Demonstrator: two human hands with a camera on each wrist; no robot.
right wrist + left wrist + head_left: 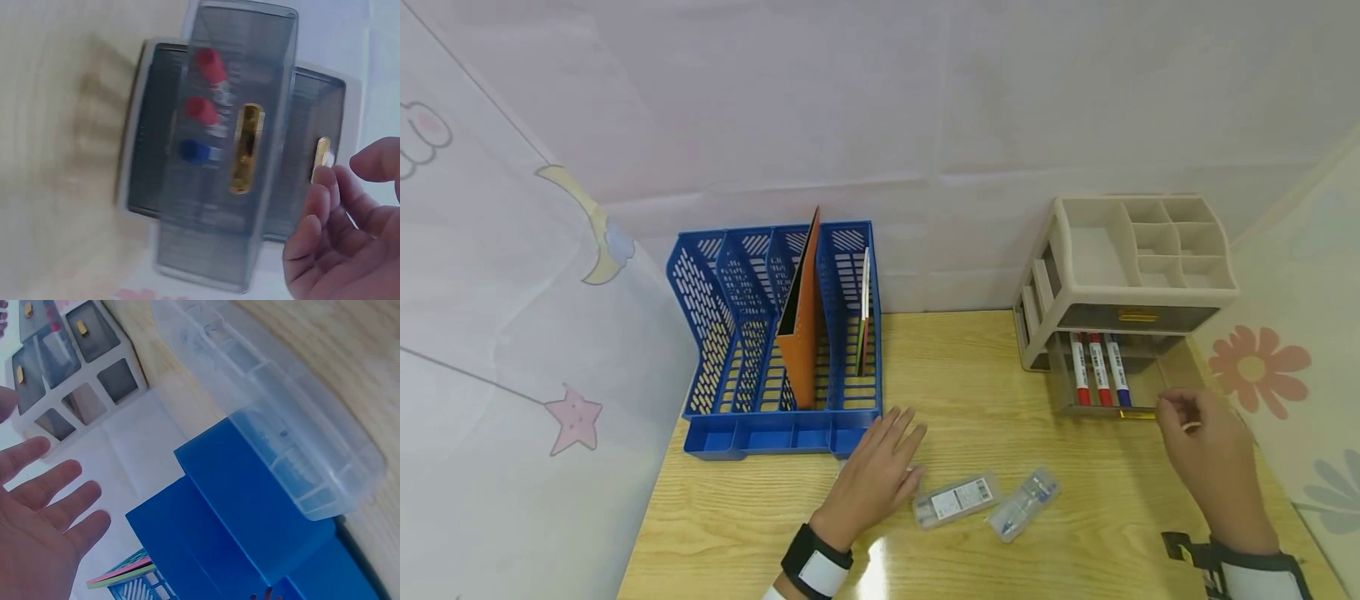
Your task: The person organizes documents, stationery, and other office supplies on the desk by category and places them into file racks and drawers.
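Note:
My left hand (874,479) hovers, fingers extended, by the front of the blue file rack (782,417); nothing is in its grasp. A clear plastic case (275,412) shows close up in the left wrist view, mostly covered by that hand in the head view. My right hand (1213,454) is at the right end of a pulled-out clear drawer (1150,387), fingers loosely bent around nothing. In the right wrist view the fingers stand apart from the gold drawer handle (247,149). Two red-capped markers (1100,371) and a blue-capped marker (1117,371) lie inside the drawer.
The drawer belongs to a cream desktop organizer (1150,296) with open top compartments. Two clear cases, one labelled case (958,500) and one holding small blue items (1024,506), lie mid-table. An orange folder (801,333) and thin booklets (863,317) stand in the rack.

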